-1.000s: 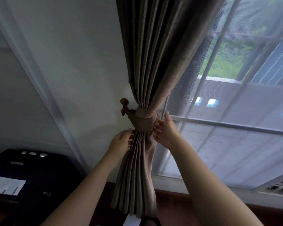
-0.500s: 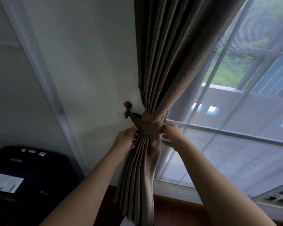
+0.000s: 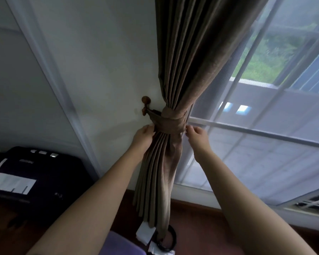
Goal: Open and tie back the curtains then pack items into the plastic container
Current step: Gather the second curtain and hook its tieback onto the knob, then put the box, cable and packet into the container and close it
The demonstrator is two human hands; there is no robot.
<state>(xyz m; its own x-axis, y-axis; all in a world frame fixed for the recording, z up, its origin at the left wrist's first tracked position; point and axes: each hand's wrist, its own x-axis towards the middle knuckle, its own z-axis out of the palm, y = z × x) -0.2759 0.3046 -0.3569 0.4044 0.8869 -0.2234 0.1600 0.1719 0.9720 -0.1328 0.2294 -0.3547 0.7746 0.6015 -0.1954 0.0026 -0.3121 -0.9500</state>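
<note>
Easing my right hand [image 3: 197, 134] off the tieback [image 3: 170, 124] it pressed a moment ago, fingers loosely curled on nothing, left hand [image 3: 144, 134] pinching curtain [image 3: 182, 61] pleats under the band looped to its wall hook [image 3: 145, 105]: tying looks done, packing next.

Tieback [image 3: 170, 124] round curtain [image 3: 182, 61] mid-view, looped on wall hook [image 3: 145, 105] at 10 o'clock. L hand [image 3: 143, 135] at 8 o'clock, against folds just below tieback. R hand [image 3: 197, 136] at 4 o'clock, just beside it. Window [image 3: 265, 144] behind, 3 o'clock side. Case [image 3: 26, 172] well apart at 8 o'clock.
</note>
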